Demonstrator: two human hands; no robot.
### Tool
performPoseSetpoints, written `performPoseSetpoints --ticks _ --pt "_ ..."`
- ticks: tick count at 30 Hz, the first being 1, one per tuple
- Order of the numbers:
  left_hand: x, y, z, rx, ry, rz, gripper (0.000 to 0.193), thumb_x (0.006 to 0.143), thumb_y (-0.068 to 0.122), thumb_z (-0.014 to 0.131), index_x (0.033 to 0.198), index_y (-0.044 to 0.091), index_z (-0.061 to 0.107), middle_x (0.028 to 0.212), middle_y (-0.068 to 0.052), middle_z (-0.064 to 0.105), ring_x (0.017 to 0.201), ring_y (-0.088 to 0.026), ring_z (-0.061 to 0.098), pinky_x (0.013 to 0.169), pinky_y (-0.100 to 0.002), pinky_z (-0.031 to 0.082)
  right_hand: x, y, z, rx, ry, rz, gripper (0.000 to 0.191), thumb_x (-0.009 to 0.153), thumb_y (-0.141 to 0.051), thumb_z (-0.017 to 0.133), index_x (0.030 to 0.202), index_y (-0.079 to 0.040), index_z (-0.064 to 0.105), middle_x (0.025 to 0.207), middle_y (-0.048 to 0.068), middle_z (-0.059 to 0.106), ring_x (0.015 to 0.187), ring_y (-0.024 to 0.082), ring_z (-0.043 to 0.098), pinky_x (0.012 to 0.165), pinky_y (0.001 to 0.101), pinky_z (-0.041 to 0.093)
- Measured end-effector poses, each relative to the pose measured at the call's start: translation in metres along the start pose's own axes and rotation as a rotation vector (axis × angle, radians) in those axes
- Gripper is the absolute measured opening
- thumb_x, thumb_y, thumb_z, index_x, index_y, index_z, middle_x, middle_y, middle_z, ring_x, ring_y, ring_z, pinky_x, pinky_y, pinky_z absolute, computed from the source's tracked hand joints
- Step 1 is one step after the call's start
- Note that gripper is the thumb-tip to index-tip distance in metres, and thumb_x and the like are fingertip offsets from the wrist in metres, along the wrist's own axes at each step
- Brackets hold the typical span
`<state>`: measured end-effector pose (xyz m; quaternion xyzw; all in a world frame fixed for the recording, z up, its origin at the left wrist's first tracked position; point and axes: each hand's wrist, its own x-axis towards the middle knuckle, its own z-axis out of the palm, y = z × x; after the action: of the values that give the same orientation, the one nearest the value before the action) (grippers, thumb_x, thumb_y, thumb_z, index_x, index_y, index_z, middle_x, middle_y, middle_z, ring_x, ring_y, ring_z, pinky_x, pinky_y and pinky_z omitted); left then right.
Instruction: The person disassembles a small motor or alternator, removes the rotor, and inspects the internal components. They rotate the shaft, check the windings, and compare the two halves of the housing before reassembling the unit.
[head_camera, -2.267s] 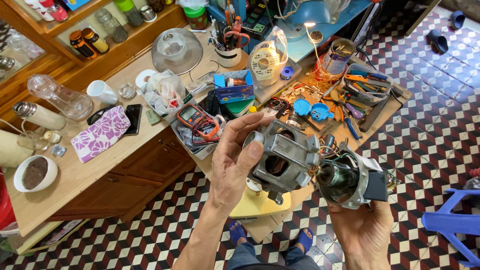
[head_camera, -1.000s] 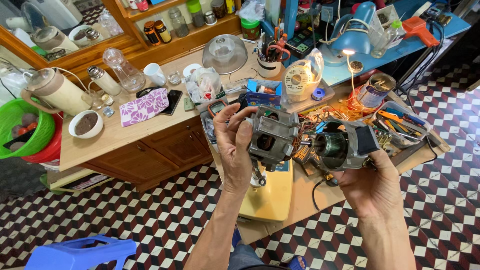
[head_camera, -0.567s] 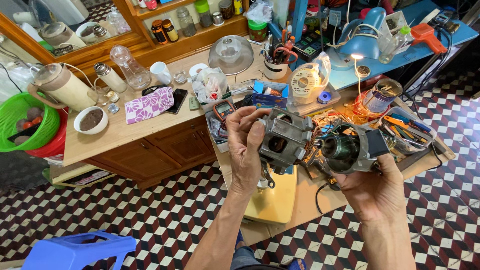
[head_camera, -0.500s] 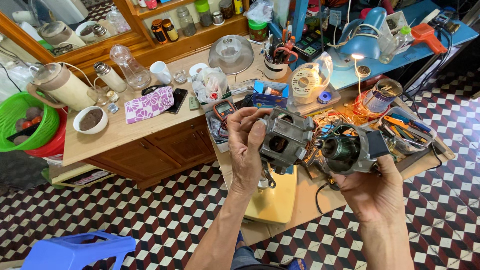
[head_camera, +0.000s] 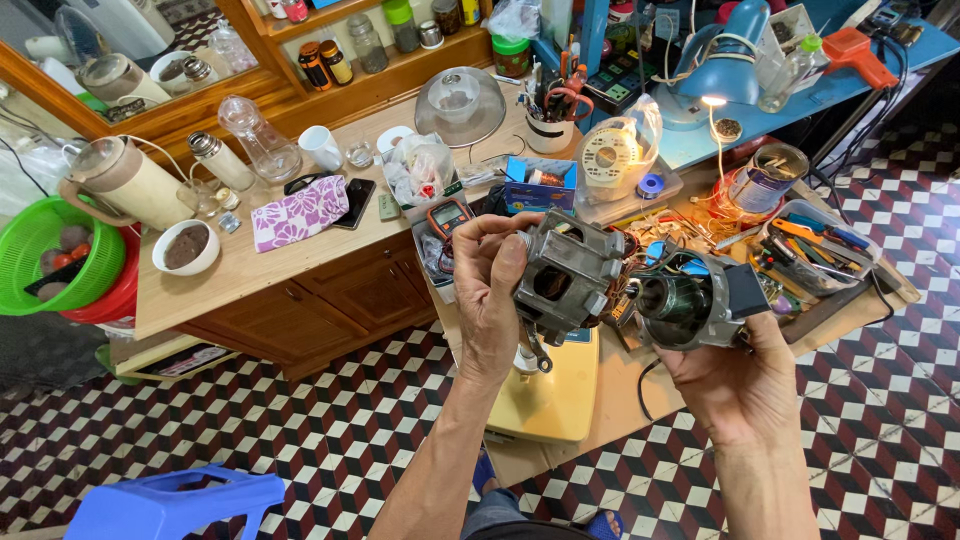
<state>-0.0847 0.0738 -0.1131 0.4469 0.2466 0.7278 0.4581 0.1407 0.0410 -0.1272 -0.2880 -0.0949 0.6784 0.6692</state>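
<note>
The motor housing (head_camera: 567, 275) sits up in your left hand (head_camera: 490, 300), fingers clamped around its frame; your right hand (head_camera: 735, 375) cups the rotor section (head_camera: 690, 305) from below. Both look heavy, rigid metal — grip the solid frame, not the copper windings — above the cluttered workbench (head_camera: 620, 400).

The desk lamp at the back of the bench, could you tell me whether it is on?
On: the desk lamp's bulb glows bright beneath its blue shade.
</note>
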Motion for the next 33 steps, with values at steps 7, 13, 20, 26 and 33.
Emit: performPoseSetpoints --ticks 7,13,20,26,33 --pt "-0.005 0.002 0.005 -0.010 0.025 0.033 0.036 0.107 0.025 0.063 0.131 0.007 0.044 0.134 -0.015 0.063 0.117 -0.014 0.060 0.107 -0.031 0.050 0.006 -0.003 0.001 -0.024 -0.057 0.004 0.053 0.090 -0.029 0.075 0.138 -0.011 0.062 0.140 0.009 0.067 0.126 0.029 0.066 0.097 0.0534 0.054" --pt "-0.006 -0.001 0.007 0.022 0.034 0.097 0.034 0.108 0.021 0.063 0.131 0.007 0.043 0.136 -0.015 0.063 0.120 -0.015 0.059 0.110 -0.031 0.049 0.015 -0.010 0.003 -0.054 -0.020 0.015 0.051 0.087 -0.027 0.074 0.134 -0.012 0.063 0.138 0.007 0.068 0.129 0.027 0.066 0.103 0.0578 0.055" --pt "-0.005 -0.002 0.007 -0.009 0.047 0.083 0.033 0.107 0.019 0.064 0.131 0.008 0.043 0.137 -0.015 0.062 0.119 -0.014 0.058 0.108 -0.029 0.048 0.026 -0.014 0.005 -0.096 -0.053 0.021 0.052 0.091 -0.028 0.074 0.138 -0.009 0.063 0.140 0.009 0.068 0.128 0.028 0.066 0.101 0.0582 0.054" --pt "-0.005 0.000 0.006 -0.070 0.032 0.034 0.034 0.106 0.016 0.066 0.130 0.008 0.044 0.137 -0.015 0.062 0.121 -0.015 0.059 0.110 -0.030 0.048 0.035 -0.024 0.006 -0.123 -0.076 0.022 0.051 0.091 -0.026 0.072 0.137 -0.008 0.063 0.137 0.010 0.069 0.127 0.028 0.068 0.100 0.0577 0.056" --pt "-0.007 0.001 0.005 -0.033 0.018 0.027 0.033 0.106 0.019 0.065 0.129 0.008 0.044 0.136 -0.016 0.064 0.119 -0.015 0.061 0.109 -0.032 0.053 0.031 -0.026 0.006 -0.119 -0.070 0.011 0.046 0.091 -0.020 0.072 0.134 -0.007 0.062 0.132 0.009 0.070 0.122 0.026 0.069 0.097 0.0583 0.057"
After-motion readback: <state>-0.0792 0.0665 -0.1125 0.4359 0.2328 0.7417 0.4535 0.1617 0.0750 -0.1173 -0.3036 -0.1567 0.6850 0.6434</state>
